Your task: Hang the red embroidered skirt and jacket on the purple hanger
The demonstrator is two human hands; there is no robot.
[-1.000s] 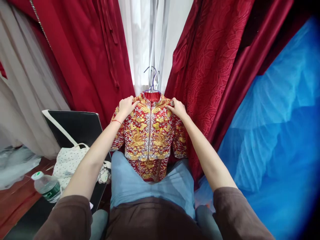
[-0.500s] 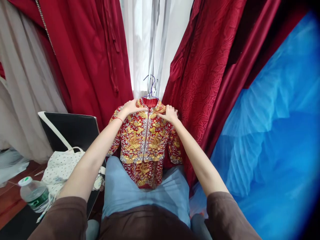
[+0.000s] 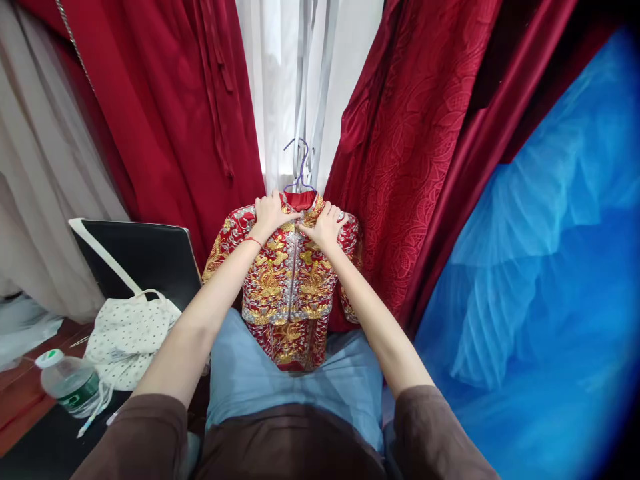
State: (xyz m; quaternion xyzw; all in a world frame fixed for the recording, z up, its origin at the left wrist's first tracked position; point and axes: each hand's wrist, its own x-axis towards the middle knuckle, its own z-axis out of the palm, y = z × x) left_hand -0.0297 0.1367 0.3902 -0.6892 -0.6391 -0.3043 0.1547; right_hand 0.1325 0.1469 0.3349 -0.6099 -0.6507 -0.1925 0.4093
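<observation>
A red jacket covered in gold and silver embroidery lies upright against my lap, on a purple hanger. Its hem rests near matching embroidered red cloth between my thighs. My left hand grips the jacket beside the collar, thumb pointing to the front opening and fingers over the shoulder. On the other side of the collar, my right hand holds the fabric the same way, its thumb near the centre. Some fingertips are hidden in or behind the cloth.
Red gowns hang close ahead on both sides of white drapery. Blue tulle spreads at right. At left are a black chair back, a dotted white bag and a water bottle.
Both hands have slid inward from the shoulders toward the collar, and now sit closer together. The jacket's shoulders show more, and the hanger appears slightly higher in view.
</observation>
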